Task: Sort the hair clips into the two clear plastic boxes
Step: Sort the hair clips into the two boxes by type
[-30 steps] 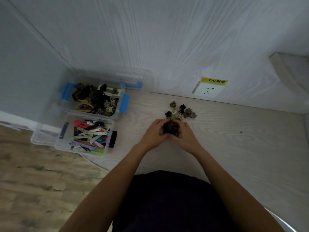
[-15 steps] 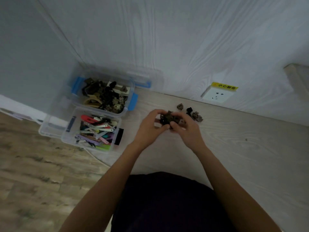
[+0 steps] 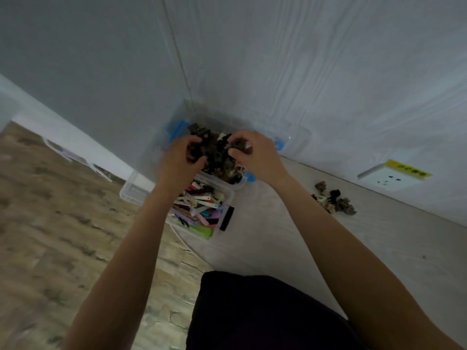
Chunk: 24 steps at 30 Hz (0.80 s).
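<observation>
Head view: both hands reach over the far clear box (image 3: 241,183) heaped with dark claw clips (image 3: 217,157). The left hand (image 3: 180,157) and right hand (image 3: 255,152) each curl their fingers round dark clips. The near box (image 3: 225,198) holds coloured flat clips (image 3: 199,210); loose clips (image 3: 333,200) lie on the pale surface (image 3: 379,248) near a socket (image 3: 394,176).

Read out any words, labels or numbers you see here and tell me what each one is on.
Yellow sticker above the wall socket: dark characters, too blurred to read.
Two clear boxes and the hair clips on the floor: no readable text.
</observation>
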Motion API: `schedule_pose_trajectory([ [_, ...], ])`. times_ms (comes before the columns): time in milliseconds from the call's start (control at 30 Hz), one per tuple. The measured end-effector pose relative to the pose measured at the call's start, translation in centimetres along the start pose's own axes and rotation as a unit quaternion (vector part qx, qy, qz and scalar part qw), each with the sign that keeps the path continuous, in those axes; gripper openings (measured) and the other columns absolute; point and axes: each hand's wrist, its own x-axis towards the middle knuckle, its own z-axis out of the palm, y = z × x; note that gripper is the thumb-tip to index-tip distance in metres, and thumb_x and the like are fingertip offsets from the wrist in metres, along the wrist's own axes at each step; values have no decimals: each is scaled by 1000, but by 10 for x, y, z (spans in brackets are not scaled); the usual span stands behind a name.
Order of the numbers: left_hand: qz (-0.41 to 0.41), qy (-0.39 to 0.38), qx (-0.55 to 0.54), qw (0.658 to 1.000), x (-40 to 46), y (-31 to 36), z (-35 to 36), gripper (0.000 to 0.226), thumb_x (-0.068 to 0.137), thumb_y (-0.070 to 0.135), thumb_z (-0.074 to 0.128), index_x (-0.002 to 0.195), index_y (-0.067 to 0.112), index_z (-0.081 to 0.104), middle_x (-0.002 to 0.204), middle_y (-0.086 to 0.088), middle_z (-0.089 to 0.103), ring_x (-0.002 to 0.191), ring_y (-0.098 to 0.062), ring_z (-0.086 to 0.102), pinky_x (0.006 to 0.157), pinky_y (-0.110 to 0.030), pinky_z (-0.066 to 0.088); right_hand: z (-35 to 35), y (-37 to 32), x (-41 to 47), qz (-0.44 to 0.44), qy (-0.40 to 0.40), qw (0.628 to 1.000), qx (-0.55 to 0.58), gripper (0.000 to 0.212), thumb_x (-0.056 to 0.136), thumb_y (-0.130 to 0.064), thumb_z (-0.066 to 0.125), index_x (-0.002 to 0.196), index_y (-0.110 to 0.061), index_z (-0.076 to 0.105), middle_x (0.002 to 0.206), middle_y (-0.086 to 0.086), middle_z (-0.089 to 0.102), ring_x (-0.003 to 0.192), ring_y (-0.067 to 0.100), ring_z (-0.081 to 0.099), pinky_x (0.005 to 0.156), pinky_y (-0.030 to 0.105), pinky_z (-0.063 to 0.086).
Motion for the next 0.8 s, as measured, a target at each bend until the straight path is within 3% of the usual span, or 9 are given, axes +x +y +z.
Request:
schedule_pose_trajectory([
  [167, -4, -31, 201, 979, 14, -11, -17, 43, 86, 24, 57, 127, 20, 48, 124, -10, 55, 113, -31, 50, 90, -41, 43, 15, -13, 41, -42, -30, 987, -155, 34, 86, -15, 61, 121, -13, 57, 117, 14, 57, 109, 27, 53, 90, 31, 38],
  [333, 46, -43, 182, 981, 15, -23, -22, 42, 91, 24, 51, 132, 26, 45, 131, -4, 55, 115, -29, 46, 91, -39, 41, 33, -15, 68, -62, -78, 961, -259, 46, 91, -4, 46, 136, -16, 45, 141, 10, 46, 125, 26, 45, 102, 31, 33],
  [400, 64, -30, 179, 981, 15, -27, -22, 40, 92, 21, 51, 131, 25, 48, 129, -2, 57, 112, -29, 47, 89, -39, 43, 32, -14, 63, -82, -63, 968, -228, 45, 90, 1, 45, 132, -14, 49, 138, 10, 49, 123, 25, 47, 101, 29, 33],
  [500, 118, 54, 169, 977, 11, -26, -15, 32, 89, 16, 54, 120, 20, 59, 117, -4, 64, 108, -31, 50, 90, -40, 47, 17, -6, 37, -104, -24, 984, -144, 37, 87, 2, 50, 120, -10, 60, 126, 12, 56, 113, 25, 54, 96, 30, 41],
  [600, 150, 104, 142, 973, 3, -19, -3, 24, 89, 18, 53, 110, 16, 64, 106, -5, 68, 105, -29, 54, 87, -38, 48, -9, 7, -14, -104, 40, 988, -110, 26, 89, 0, 51, 110, -9, 64, 116, 9, 61, 102, 17, 57, 90, 15, 41],
  [700, 213, 94, 99, 967, -11, 0, 18, 21, 89, 18, 54, 105, 12, 66, 98, -6, 68, 97, -26, 57, 85, -29, 44, -34, 33, -73, -56, 96, 984, -137, 23, 89, 0, 53, 105, -11, 66, 110, 6, 64, 98, 13, 58, 88, 18, 43],
  [800, 275, 22, 17, 961, -29, 37, 52, 21, 89, 17, 54, 105, 11, 65, 97, -5, 68, 90, -20, 58, 82, -25, 43, -54, 72, -126, 50, 133, 978, -150, 23, 87, 0, 55, 103, -12, 67, 106, 7, 66, 95, 18, 60, 83, 16, 39],
])
